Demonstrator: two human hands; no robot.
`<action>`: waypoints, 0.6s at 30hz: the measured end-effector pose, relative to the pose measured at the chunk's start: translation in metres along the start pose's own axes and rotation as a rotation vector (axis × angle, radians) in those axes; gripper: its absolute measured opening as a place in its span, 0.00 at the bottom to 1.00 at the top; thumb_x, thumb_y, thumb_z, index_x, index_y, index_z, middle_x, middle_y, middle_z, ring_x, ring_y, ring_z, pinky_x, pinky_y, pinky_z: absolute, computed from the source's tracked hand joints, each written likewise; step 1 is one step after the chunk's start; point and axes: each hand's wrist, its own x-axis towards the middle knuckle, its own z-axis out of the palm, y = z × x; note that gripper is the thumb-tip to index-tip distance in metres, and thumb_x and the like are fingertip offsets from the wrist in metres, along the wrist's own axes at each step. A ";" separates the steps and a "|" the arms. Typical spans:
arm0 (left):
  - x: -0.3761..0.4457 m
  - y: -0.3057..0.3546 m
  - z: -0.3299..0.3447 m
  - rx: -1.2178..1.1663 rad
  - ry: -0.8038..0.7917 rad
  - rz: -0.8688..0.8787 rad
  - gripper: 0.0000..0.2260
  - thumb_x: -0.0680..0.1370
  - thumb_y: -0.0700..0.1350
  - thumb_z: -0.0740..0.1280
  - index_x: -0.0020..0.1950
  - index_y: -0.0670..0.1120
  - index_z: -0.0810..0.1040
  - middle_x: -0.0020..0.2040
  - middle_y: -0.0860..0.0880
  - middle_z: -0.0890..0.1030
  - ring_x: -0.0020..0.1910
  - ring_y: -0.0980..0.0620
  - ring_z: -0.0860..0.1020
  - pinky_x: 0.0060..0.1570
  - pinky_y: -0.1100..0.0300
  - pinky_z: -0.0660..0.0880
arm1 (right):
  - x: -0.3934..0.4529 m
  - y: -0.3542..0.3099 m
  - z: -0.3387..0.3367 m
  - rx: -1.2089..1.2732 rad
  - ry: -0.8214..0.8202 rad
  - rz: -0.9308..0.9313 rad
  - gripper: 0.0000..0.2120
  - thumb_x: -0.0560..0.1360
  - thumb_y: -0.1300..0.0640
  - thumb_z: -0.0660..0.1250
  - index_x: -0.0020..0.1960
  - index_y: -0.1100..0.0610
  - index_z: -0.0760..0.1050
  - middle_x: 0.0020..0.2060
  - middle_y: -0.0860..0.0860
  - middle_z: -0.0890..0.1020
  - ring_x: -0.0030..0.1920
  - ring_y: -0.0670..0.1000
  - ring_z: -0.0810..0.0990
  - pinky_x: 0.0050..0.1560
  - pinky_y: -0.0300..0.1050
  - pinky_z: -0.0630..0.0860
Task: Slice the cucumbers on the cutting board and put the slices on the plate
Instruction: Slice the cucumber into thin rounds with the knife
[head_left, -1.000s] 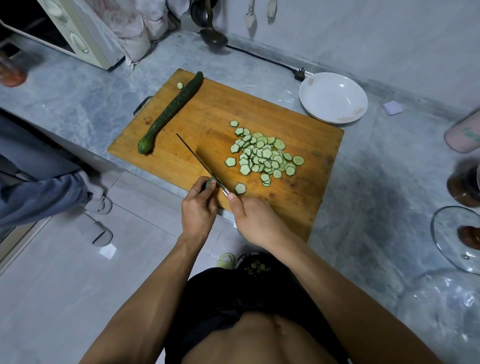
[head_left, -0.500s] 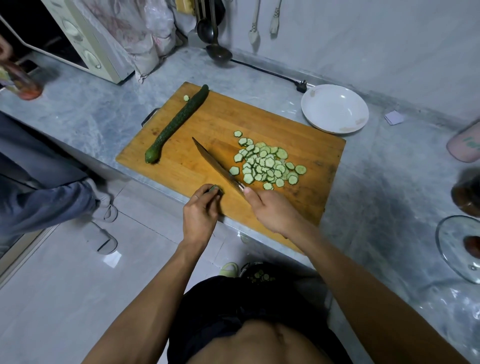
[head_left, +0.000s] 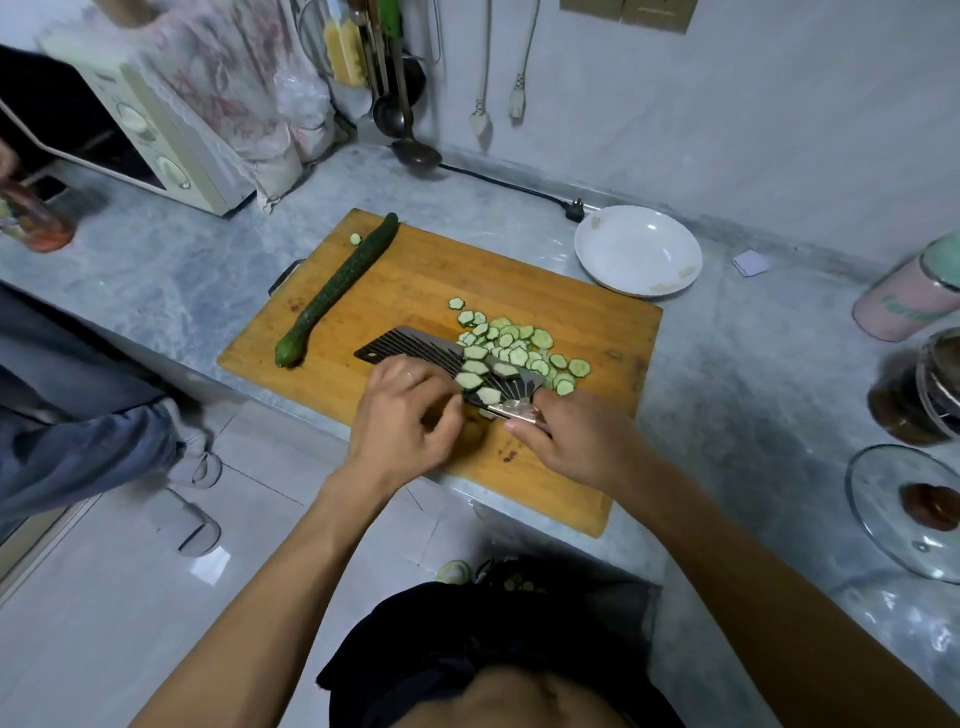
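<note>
Right hand (head_left: 576, 441) grips knife (head_left: 447, 366) handle, blade laid flat and carrying some slices (head_left: 514, 351). Left hand (head_left: 410, 415), fingers curled, nudges slices on; whether it pinches anything, cannot tell. Pile mid cutting board (head_left: 597, 457); whole cucumber (head_left: 337, 291) at left edge. Plate (head_left: 636, 249) off far right corner. Keep blade level in transfer.

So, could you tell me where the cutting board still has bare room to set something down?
Bare wood lies between the whole cucumber and the slices, and along the cutting board's right side towards the plate. It is crowded around the knife, left hand and right hand.
</note>
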 end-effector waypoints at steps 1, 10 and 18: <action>0.006 0.002 0.000 -0.007 -0.087 -0.014 0.09 0.76 0.47 0.65 0.46 0.44 0.83 0.46 0.49 0.81 0.47 0.48 0.78 0.51 0.51 0.74 | 0.000 0.002 -0.001 -0.022 -0.004 -0.001 0.21 0.81 0.37 0.55 0.48 0.56 0.71 0.35 0.48 0.75 0.35 0.52 0.76 0.30 0.45 0.66; 0.076 -0.012 0.018 0.062 -0.551 -0.345 0.07 0.75 0.55 0.72 0.46 0.53 0.81 0.55 0.48 0.79 0.54 0.46 0.77 0.50 0.50 0.77 | 0.003 -0.002 -0.009 -0.088 -0.064 -0.018 0.21 0.82 0.38 0.54 0.49 0.56 0.71 0.34 0.46 0.71 0.34 0.50 0.73 0.31 0.46 0.65; 0.076 -0.011 0.010 -0.205 -0.562 -0.321 0.10 0.72 0.50 0.76 0.53 0.53 0.84 0.54 0.54 0.80 0.53 0.55 0.77 0.55 0.60 0.73 | 0.004 -0.003 -0.009 -0.082 -0.053 -0.019 0.23 0.82 0.38 0.53 0.52 0.57 0.73 0.36 0.47 0.71 0.35 0.49 0.71 0.34 0.45 0.67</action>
